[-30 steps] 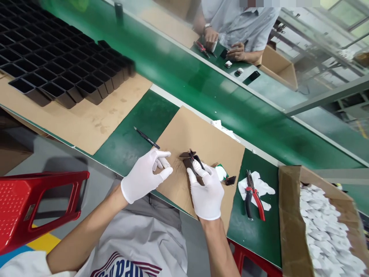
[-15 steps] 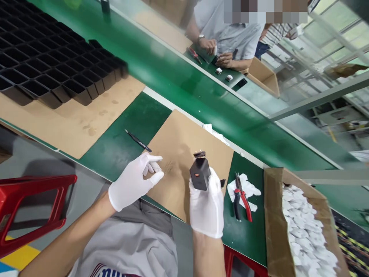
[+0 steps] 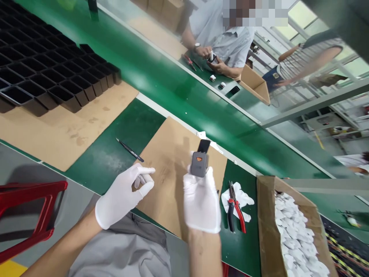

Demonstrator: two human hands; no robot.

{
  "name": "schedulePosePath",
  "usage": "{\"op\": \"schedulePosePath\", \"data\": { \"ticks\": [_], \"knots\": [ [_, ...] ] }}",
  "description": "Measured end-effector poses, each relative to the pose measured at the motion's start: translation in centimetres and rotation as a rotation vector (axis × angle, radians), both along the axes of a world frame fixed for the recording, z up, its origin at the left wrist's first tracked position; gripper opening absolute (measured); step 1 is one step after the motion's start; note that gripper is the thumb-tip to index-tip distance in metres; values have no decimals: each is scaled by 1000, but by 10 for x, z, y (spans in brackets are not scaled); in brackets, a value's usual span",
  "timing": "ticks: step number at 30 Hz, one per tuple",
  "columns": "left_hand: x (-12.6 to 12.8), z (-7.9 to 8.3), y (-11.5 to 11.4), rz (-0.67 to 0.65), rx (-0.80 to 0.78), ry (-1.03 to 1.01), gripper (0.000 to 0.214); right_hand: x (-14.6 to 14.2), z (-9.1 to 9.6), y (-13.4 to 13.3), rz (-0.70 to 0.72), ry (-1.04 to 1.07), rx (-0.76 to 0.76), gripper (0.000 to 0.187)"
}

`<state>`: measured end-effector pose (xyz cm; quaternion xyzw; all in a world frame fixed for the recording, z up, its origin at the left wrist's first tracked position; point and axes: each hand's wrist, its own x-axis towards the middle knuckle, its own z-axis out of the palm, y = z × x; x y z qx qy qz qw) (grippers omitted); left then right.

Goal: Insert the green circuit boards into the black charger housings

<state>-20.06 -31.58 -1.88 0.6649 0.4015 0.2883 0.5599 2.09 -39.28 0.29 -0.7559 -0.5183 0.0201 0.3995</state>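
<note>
My right hand (image 3: 201, 202), in a white glove, holds a small dark grey charger block (image 3: 199, 163) upright above the cardboard sheet (image 3: 170, 161); an orange port shows on its face and a black flap sticks up from its top. My left hand (image 3: 123, 200), also gloved, hovers over the sheet's near left edge with its fingers curled loosely and thumb meeting a finger. I see nothing in it. Black tweezers (image 3: 129, 150) lie on the green mat to the left of the sheet.
Red-handled pliers (image 3: 235, 207) rest on white cloth to the right. A cardboard box (image 3: 266, 227) of white pieces stands at the far right. Black compartment trays (image 3: 49, 73) sit at the upper left. Across the green conveyor (image 3: 178, 88) another person handles small parts. A red stool (image 3: 29, 215) stands at lower left.
My right hand lifted the charger block off the cardboard and turned it upright, port face toward me. My left hand drew back slightly toward the near edge.
</note>
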Motion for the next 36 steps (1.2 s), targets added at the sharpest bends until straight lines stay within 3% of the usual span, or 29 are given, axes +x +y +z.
{"op": "schedulePosePath", "data": {
  "ticks": [5, 7, 9, 12, 14, 16, 20, 22, 24, 26, 28, 31, 33, 36],
  "knots": [
    [5, -1, 3, 39, -249, -254, 19, 117, 26, 105, -327, -1, 37, 39],
    [9, -3, 4, 54, -342, -378, 25, 156, 35, 149, -400, -17, -2, 27],
    [13, -4, 4, 92, -352, -452, 37, 178, 41, 182, -436, -20, -61, 23],
    [12, -6, 7, 192, -415, -604, 60, 181, 48, 210, -440, -80, -82, 24],
    [5, -6, 11, 277, -454, -662, 70, 159, 50, 223, -414, -170, -14, 19],
    [-7, -4, 18, 383, -480, -676, 74, 116, 51, 237, -271, -265, 56, 18],
    [-41, 5, 33, 661, -421, -648, 66, -22, 43, 267, 452, -392, -34, 27],
    [-61, 11, 37, 758, -338, -615, 59, -93, 38, 281, 685, -441, -71, 34],
    [-83, 15, 38, 811, -248, -562, 55, -147, 34, 295, 766, -485, -95, 35],
    [-105, 16, 34, 850, -177, -496, 52, -180, 31, 308, 755, -524, -132, 37],
    [-124, 14, 28, 881, -139, -436, 50, -197, 28, 319, 720, -549, -191, 29],
    [-140, 7, 16, 925, -116, -363, 44, -200, 30, 318, 702, -556, -277, 11],
    [-143, 4, 9, 930, -68, -315, 37, -186, 37, 299, 680, -548, -302, 16],
    [-138, 4, 1, 804, 77, -215, 22, -140, 53, 241, 554, -548, -311, 21]
  ]
}}
